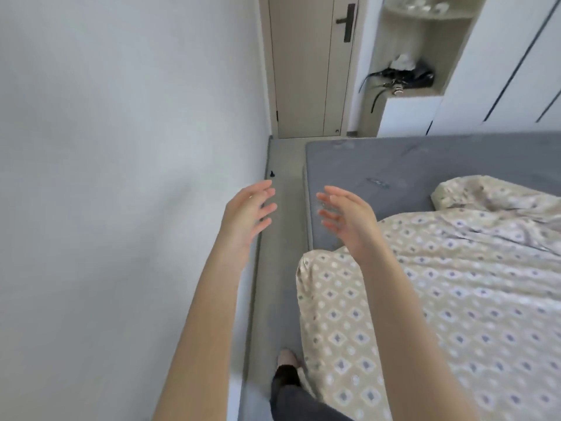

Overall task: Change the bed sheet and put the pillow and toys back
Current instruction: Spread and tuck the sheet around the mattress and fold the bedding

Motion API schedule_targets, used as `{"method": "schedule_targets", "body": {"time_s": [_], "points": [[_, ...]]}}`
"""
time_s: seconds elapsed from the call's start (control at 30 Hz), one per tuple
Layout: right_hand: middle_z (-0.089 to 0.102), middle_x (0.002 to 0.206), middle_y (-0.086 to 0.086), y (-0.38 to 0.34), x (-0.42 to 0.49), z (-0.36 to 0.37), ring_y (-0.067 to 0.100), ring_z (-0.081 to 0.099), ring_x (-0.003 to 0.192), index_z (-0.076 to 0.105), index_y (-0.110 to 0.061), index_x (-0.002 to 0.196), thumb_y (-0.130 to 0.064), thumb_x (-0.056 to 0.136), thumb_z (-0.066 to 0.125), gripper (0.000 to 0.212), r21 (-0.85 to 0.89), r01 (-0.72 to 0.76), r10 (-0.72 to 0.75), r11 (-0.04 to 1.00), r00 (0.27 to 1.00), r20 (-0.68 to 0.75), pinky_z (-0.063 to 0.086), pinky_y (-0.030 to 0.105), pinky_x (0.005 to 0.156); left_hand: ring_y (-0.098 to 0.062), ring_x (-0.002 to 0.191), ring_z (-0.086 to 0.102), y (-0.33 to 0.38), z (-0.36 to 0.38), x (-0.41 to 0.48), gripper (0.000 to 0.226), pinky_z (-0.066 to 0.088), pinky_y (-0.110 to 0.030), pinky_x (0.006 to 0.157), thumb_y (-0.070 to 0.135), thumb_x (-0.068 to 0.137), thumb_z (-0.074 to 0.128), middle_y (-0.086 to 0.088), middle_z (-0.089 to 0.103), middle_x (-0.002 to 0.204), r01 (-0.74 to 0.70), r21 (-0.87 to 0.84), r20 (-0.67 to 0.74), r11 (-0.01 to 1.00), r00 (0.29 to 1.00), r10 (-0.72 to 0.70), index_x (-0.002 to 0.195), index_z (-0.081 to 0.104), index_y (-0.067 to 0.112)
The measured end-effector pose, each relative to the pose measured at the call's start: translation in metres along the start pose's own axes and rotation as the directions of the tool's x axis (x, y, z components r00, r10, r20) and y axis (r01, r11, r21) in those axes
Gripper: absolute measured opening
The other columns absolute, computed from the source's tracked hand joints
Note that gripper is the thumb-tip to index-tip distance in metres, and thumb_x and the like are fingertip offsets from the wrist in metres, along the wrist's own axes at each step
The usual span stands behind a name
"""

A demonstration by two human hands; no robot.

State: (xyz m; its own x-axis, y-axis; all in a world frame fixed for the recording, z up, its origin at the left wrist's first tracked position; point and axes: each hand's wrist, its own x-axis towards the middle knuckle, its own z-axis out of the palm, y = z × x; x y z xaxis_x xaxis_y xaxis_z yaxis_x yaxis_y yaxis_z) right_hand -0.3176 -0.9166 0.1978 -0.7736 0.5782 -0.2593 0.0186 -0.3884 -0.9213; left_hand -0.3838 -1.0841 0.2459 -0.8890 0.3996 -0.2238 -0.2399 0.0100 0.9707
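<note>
Tight spot tbh; the wall is right up on the left, and the left hand is held up beside it, fingers spread wide, nothing gripped; only a thin floor strip is there for standing, so an elbow could easily get knocked on the wall once cloth is tugged; the right hand is raised over the bed edge, fingers splayed, empty too; the grey mattress is bare at its far left corner; the patterned sheet is spread over the near part and bunched further right, so the near corner might get popped off if it's yanked too hard; no pillow or toys can be seen.

Left hand, right hand — outstretched, palms facing, fingers spread
</note>
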Motion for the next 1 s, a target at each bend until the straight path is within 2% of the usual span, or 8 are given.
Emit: {"method": "schedule_targets", "body": {"time_s": [0.2, 0.37, 0.47, 0.63, 0.7, 0.8, 0.87, 1.0], "points": [[0.072, 0.106, -0.005, -0.033, 0.123, 0.011, 0.018, 0.066, 0.089, 0.065, -0.022, 0.109, -0.015, 0.097, 0.053, 0.018, 0.032, 0.003, -0.001, 0.999, 0.997, -0.082, 0.05, 0.03, 0.08, -0.013, 0.105, 0.064, 0.033, 0.039, 0.146, 0.019, 0.049, -0.031, 0.094, 0.022, 0.096, 0.053, 0.007, 0.066, 0.116, 0.028, 0.054, 0.116, 0.998, 0.993, -0.035, 0.112, 0.063, 0.026], [0.073, 0.103, -0.006, -0.067, 0.2, -0.001, 0.015, 0.067, 0.083, 0.066, -0.024, 0.104, -0.015, 0.096, 0.053, 0.017, 0.038, 0.044, -0.034, 0.998, 0.973, -0.229, 0.051, 0.027, 0.077, -0.012, 0.104, 0.064, 0.052, 0.078, 0.247, 0.02, 0.049, -0.03, 0.092, 0.02, 0.096, 0.051, 0.007, 0.067, 0.114, 0.041, 0.098, 0.224, 0.994, 0.973, -0.062, 0.11, 0.063, 0.027], [0.073, 0.103, -0.007, -0.074, 0.235, -0.018, 0.015, 0.067, 0.082, 0.065, -0.022, 0.107, -0.016, 0.095, 0.055, 0.017, 0.038, 0.027, -0.013, 0.999, 0.945, -0.327, 0.051, 0.027, 0.08, -0.011, 0.101, 0.065, 0.054, 0.104, 0.302, 0.02, 0.05, -0.03, 0.09, 0.02, 0.096, 0.052, 0.008, 0.069, 0.112, 0.07, 0.114, 0.278, 0.991, 0.955, -0.099, 0.109, 0.064, 0.027], [0.073, 0.104, -0.005, -0.075, 0.291, -0.054, 0.016, 0.065, 0.08, 0.066, -0.021, 0.106, -0.015, 0.094, 0.057, 0.016, 0.075, 0.023, 0.019, 0.997, 0.857, -0.515, 0.051, 0.031, 0.083, -0.01, 0.099, 0.066, 0.047, 0.166, 0.392, 0.018, 0.051, -0.028, 0.087, 0.02, 0.095, 0.052, 0.01, 0.07, 0.108, 0.099, 0.149, 0.424, 0.984, 0.893, -0.154, 0.104, 0.065, 0.029], [0.073, 0.103, -0.004, -0.071, 0.314, -0.069, 0.015, 0.065, 0.079, 0.066, -0.019, 0.109, -0.015, 0.093, 0.059, 0.018, 0.101, 0.02, 0.042, 0.995, 0.812, -0.583, 0.052, 0.03, 0.083, -0.011, 0.1, 0.066, 0.04, 0.194, 0.427, 0.019, 0.051, -0.028, 0.087, 0.019, 0.095, 0.053, 0.008, 0.07, 0.11, 0.117, 0.179, 0.49, 0.977, 0.851, -0.191, 0.106, 0.066, 0.027], [0.073, 0.1, -0.004, -0.068, 0.348, -0.088, 0.018, 0.065, 0.083, 0.066, -0.018, 0.113, -0.015, 0.091, 0.062, 0.022, 0.147, 0.028, 0.081, 0.989, 0.727, -0.682, 0.052, 0.035, 0.09, -0.013, 0.102, 0.066, 0.033, 0.237, 0.479, 0.021, 0.051, -0.03, 0.09, 0.018, 0.096, 0.052, 0.006, 0.069, 0.112, 0.123, 0.243, 0.58, 0.962, 0.776, -0.246, 0.112, 0.065, 0.024], [0.073, 0.101, -0.004, -0.069, 0.379, -0.101, 0.019, 0.063, 0.087, 0.065, -0.017, 0.114, -0.014, 0.091, 0.062, 0.024, 0.197, 0.054, 0.118, 0.979, 0.637, -0.762, 0.05, 0.037, 0.093, -0.015, 0.104, 0.065, 0.034, 0.274, 0.519, 0.022, 0.05, -0.031, 0.092, 0.018, 0.097, 0.051, 0.004, 0.068, 0.114, 0.111, 0.312, 0.664, 0.944, 0.684, -0.3, 0.113, 0.064, 0.023], [0.07, 0.108, -0.001, -0.077, 0.424, -0.112, 0.02, 0.063, 0.091, 0.065, -0.017, 0.114, -0.013, 0.09, 0.062, 0.024, 0.278, 0.118, 0.181, 0.953, 0.514, -0.839, 0.05, 0.038, 0.093, -0.017, 0.105, 0.064, 0.039, 0.331, 0.575, 0.024, 0.05, -0.03, 0.09, 0.018, 0.097, 0.049, 0.003, 0.067, 0.115, 0.028, 0.44, 0.763, 0.898, 0.516, -0.39, 0.117, 0.063, 0.021]]}}
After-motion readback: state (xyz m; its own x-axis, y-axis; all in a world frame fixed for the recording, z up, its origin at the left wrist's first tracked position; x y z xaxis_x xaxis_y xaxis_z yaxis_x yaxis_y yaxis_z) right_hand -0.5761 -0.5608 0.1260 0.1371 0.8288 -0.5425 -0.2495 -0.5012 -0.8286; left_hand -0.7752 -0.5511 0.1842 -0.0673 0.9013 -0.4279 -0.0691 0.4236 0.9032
